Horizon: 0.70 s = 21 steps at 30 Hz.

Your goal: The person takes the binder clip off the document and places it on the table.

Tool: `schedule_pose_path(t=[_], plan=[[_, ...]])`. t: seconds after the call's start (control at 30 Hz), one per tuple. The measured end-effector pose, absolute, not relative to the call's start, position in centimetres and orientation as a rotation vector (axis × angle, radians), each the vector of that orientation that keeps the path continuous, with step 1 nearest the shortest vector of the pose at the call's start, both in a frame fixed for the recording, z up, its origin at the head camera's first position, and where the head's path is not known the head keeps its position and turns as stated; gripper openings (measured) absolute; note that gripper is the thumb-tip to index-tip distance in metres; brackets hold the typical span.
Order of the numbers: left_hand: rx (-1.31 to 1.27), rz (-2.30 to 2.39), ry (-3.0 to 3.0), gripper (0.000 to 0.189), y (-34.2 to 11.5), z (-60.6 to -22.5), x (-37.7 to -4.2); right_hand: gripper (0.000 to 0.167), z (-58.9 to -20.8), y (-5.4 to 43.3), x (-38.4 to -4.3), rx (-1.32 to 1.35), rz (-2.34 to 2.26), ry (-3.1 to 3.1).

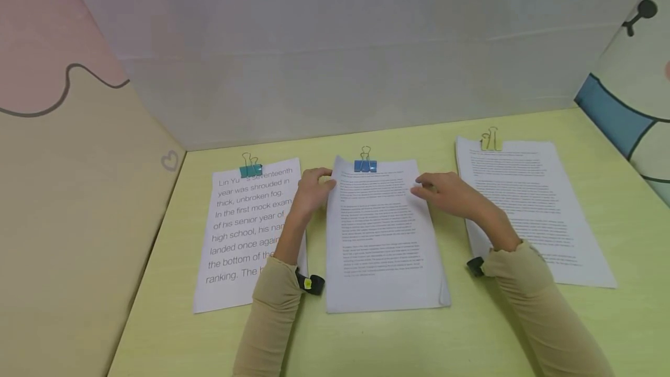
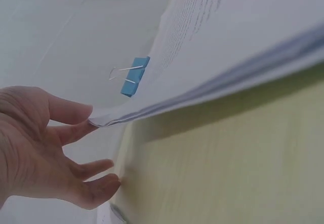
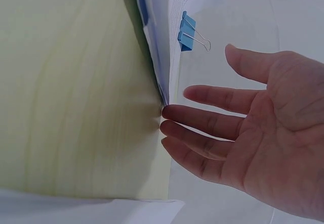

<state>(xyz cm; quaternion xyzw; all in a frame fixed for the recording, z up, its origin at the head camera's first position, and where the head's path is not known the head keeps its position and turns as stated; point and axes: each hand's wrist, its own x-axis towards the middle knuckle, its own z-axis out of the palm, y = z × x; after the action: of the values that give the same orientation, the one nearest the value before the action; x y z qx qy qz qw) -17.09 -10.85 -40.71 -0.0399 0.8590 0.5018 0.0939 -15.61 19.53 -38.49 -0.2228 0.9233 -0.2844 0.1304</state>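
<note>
Yellow-green table (image 1: 387, 342): left stack (image 1: 241, 237), middle stack (image 1: 377, 220), right stack (image 1: 523, 208), all already clipped; left hand (image 1: 314, 188) pinched middle stack's corner, right hand (image 1: 445, 191) touched opposite edge, fingers apart; adjustment seemed unfinished.

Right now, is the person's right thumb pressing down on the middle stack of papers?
No, the right wrist view shows the right hand with its thumb clearly apart from the middle stack.
</note>
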Motion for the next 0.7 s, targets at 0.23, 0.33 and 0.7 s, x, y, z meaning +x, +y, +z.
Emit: schedule_pose_path(t=[0.23, 0.33, 0.7], plan=[[-0.138, 1.517, 2.492, 0.040, -10.85, -40.44, -16.83, 0.044, -38.64, 19.56, -15.65, -0.654, -0.813, 2.688], [-0.147, 1.540, 2.415, 0.044, -10.72, -40.39, -16.83, 0.043, -38.71, 19.56, -15.68, -0.658, -0.812, 2.689], [-0.066, 1.526, 2.383, 0.050, -10.23, -41.26, -16.97, 0.042, -38.76, 19.53, -15.87, -0.661, -0.814, 2.689]])
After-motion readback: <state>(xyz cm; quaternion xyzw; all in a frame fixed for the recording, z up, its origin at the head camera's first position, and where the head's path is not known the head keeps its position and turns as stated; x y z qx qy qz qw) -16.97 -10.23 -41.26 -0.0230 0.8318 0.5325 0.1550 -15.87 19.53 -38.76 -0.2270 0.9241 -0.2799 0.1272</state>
